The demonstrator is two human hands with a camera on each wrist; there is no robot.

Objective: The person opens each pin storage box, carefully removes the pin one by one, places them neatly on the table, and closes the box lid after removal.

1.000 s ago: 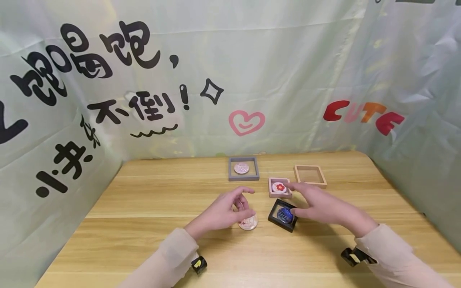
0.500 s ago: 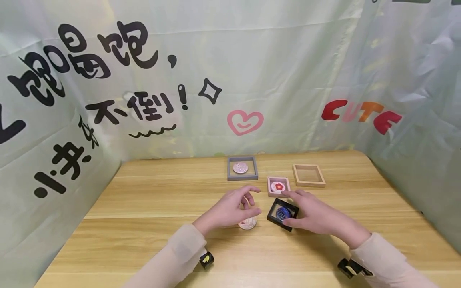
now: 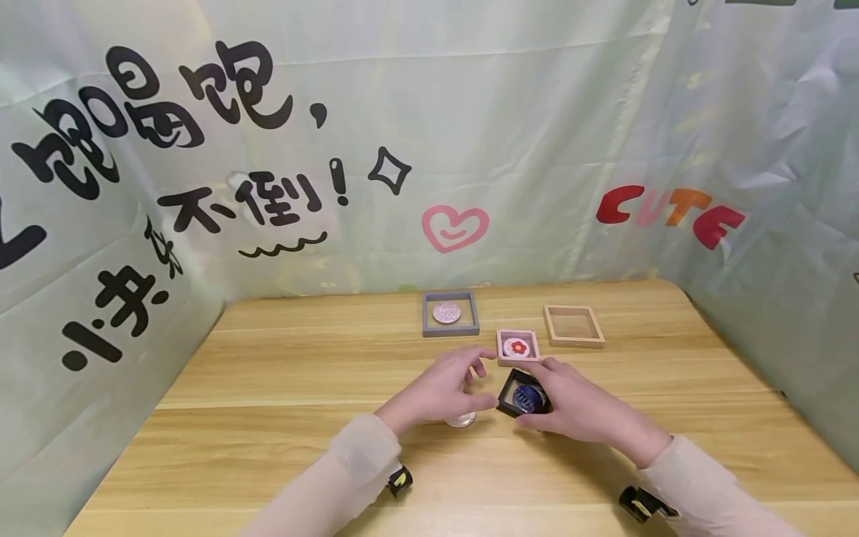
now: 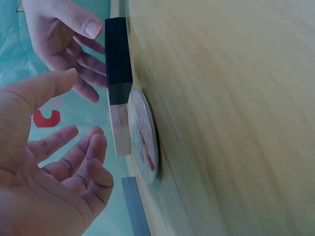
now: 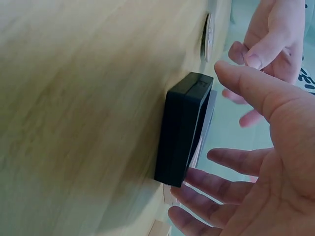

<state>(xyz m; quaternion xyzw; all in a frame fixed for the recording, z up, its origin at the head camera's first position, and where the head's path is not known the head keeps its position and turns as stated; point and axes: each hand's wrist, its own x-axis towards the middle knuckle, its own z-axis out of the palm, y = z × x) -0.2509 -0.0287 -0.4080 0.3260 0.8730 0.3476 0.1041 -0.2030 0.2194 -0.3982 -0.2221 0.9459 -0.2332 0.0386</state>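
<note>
A black square display frame point(image 3: 506, 389) with a round blue badge point(image 3: 528, 400) in it lies at an angle on the table. My right hand point(image 3: 582, 399) is over its right side, fingers spread. The right wrist view has the fingertips point(image 5: 197, 179) right at the frame's far end, the thumb apart from it. Over a pale round badge point(image 3: 461, 421), partly covered in the head view, hovers my left hand point(image 3: 439, 389), its fingers loosely bent and holding nothing. In the left wrist view that badge point(image 4: 141, 137) lies flat on the wood with a red mark on it.
Behind the black frame sits a small pink box point(image 3: 508, 362) holding a red-flower badge point(image 3: 516, 347). Farther back are a grey frame point(image 3: 450, 333) around a pinkish badge point(image 3: 446, 313) and a light wooden frame point(image 3: 577, 344). Printed cloth point(image 3: 537, 134) borders the table.
The left hand has moved right, toward the black frame. My right hand has shifted left and nearer, from beside the pink box to over the black frame.
</note>
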